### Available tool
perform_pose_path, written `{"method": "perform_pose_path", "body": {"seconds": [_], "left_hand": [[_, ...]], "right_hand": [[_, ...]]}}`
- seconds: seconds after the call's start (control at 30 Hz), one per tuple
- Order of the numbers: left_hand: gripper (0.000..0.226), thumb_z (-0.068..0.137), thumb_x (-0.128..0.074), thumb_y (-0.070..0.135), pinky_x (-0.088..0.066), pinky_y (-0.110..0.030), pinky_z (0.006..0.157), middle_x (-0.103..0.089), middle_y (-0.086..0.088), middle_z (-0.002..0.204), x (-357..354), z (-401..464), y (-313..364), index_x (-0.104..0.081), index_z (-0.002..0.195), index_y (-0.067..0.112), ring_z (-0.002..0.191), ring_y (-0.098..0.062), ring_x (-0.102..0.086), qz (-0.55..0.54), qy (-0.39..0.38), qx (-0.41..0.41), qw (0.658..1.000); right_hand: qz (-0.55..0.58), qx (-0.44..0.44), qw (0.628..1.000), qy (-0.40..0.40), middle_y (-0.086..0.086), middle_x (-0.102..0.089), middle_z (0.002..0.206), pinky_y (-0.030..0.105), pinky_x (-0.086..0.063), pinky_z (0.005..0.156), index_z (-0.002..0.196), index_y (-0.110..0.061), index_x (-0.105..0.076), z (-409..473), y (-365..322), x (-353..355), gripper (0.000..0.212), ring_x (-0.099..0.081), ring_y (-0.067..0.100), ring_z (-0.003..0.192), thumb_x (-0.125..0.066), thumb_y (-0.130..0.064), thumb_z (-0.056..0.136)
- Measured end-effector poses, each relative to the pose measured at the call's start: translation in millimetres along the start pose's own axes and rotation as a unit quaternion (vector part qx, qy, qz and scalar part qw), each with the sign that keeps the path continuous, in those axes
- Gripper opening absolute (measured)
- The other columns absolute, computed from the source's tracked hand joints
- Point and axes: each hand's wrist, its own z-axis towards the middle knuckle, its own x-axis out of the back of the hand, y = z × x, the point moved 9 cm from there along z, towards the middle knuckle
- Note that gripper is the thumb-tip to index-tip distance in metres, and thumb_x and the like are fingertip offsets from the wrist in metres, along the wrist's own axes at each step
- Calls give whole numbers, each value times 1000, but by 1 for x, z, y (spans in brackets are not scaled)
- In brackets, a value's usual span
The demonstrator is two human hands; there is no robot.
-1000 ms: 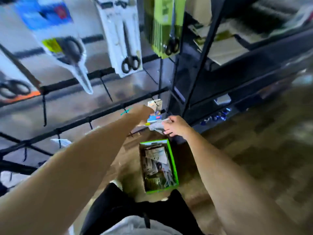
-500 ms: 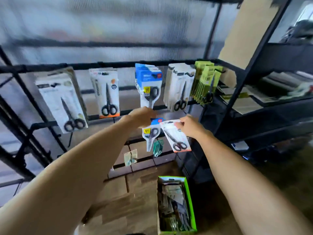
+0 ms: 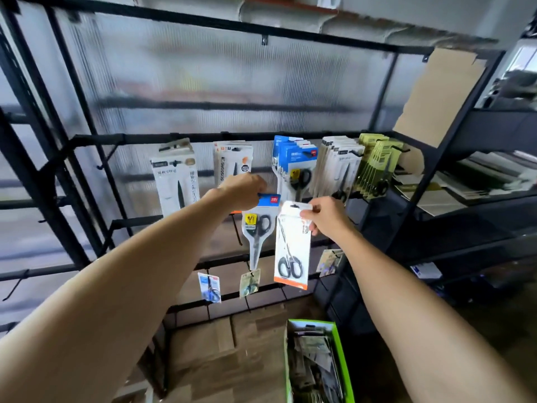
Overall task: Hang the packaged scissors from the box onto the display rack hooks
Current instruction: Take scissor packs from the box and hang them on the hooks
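We look down our own two bare arms toward a black metal display rack (image 3: 203, 138) with rows of hooks. Our left hand (image 3: 244, 190) pinches the top of a blue-headed clear blister pack of black-handled scissors (image 3: 257, 228), which hangs point-down. Our right hand (image 3: 325, 216) pinches the upper right edge of a flat white card pack with an orange bottom strip (image 3: 292, 245), scissors sealed inside with the handles low. Both grips are closed on their packs, fingers curled at the header.

Both packs hang in the air in front of the rack's middle rows, just below the filled upper row — where matching blue-topped packs (image 3: 296, 161) and white-and-orange packs (image 3: 232, 161) already hang. More packs lie in the green-edged cardboard box (image 3: 340, 353) on the floor below.

We judge each pack to be light, but bottom-heavy from the steel. The card is stiff yet bendable; the plastic blister looks smooth and may slip. The best hold seems to be where we have it — beside the hang hole at the top, leaving the hole itself free for the hook. The white pack's hole shows at its top edge.
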Motion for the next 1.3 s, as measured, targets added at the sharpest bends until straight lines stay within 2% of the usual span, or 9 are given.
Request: {"method": "perform_pose_path", "body": {"seconds": [0.13, 0.27, 0.43, 0.67, 0.73, 0.83, 1.03, 1.17, 1.3], "left_hand": [[23, 94, -49, 13, -42, -26, 53, -59, 0, 96, 13, -11, -24, -64, 108, 23, 75, -18, -55, 11, -7, 22, 1000], [22, 93, -50, 14, -42, -28, 54, -61, -2, 101, 39, -22, -52, -64, 107, 25, 78, -20, -58, 24, 10, 54, 998], [27, 90, -48, 12, -47, -29, 60, -59, -1, 97, 76, -40, -82, -65, 107, 24, 75, -23, -56, 54, 39, 99, 993], [19, 90, -51, 14, -36, -26, 52, -56, 1, 83, 112, -50, -111, -64, 101, 22, 65, -19, -52, 72, 88, 147, 983], [17, 91, -52, 16, -35, -24, 49, -56, 2, 81, 117, -49, -115, -64, 102, 21, 63, -16, -51, 70, 96, 158, 980], [19, 92, -52, 15, -34, -24, 48, -58, 0, 86, 121, -45, -117, -64, 106, 21, 65, -16, -51, 73, 100, 163, 979], [25, 92, -52, 14, -42, -26, 52, -62, -1, 94, 116, -32, -118, -62, 113, 22, 67, -16, -54, 69, 93, 184, 976], [27, 92, -52, 14, -42, -28, 55, -62, -2, 96, 112, -24, -122, -62, 116, 22, 71, -18, -56, 77, 92, 198, 973], [27, 91, -53, 15, -39, -27, 55, -61, -1, 95, 110, -17, -126, -62, 116, 22, 73, -18, -55, 85, 86, 206, 971]], "right_hand": [[11, 38, 999, -14, 3, -65, 59, 29, -51, 44, 104, -10, -64, 7, -32, -14, 14, -59, 14, 40, -68, -13, 90], [13, 76, 996, -35, 8, -69, 79, 36, -52, 48, 91, -18, -56, 13, -68, -30, 8, -63, 19, 47, -61, -12, 93], [-3, 101, 994, -30, 5, -69, 86, 23, -41, 42, 84, -21, -54, 23, -102, -45, 16, -68, 17, 51, -49, -23, 99], [13, 110, 993, 49, 9, -68, 84, 23, -45, 41, 87, -14, -57, 36, -132, -45, 15, -66, 19, 57, -46, -14, 98], [6, 111, 992, 62, 4, -67, 83, 34, -57, 50, 86, -20, -57, 43, -137, -48, 17, -68, 22, 67, -47, -19, 99], [-12, 110, 991, 80, 1, -66, 84, 46, -59, 60, 87, -24, -57, 55, -140, -51, 15, -67, 23, 74, -47, -24, 98], [-32, 120, 989, 85, 4, -66, 84, 43, -58, 64, 98, -24, -56, 81, -148, -56, 14, -65, 29, 75, -43, -25, 95], [-45, 142, 986, 79, 0, -61, 71, 31, -47, 55, 84, -22, -49, 101, -155, -61, 14, -62, 25, 70, -40, -24, 94], [-55, 166, 982, 67, 2, -58, 64, 37, -51, 55, 79, -17, -47, 113, -162, -67, 16, -61, 24, 62, -38, -23, 91]]}}
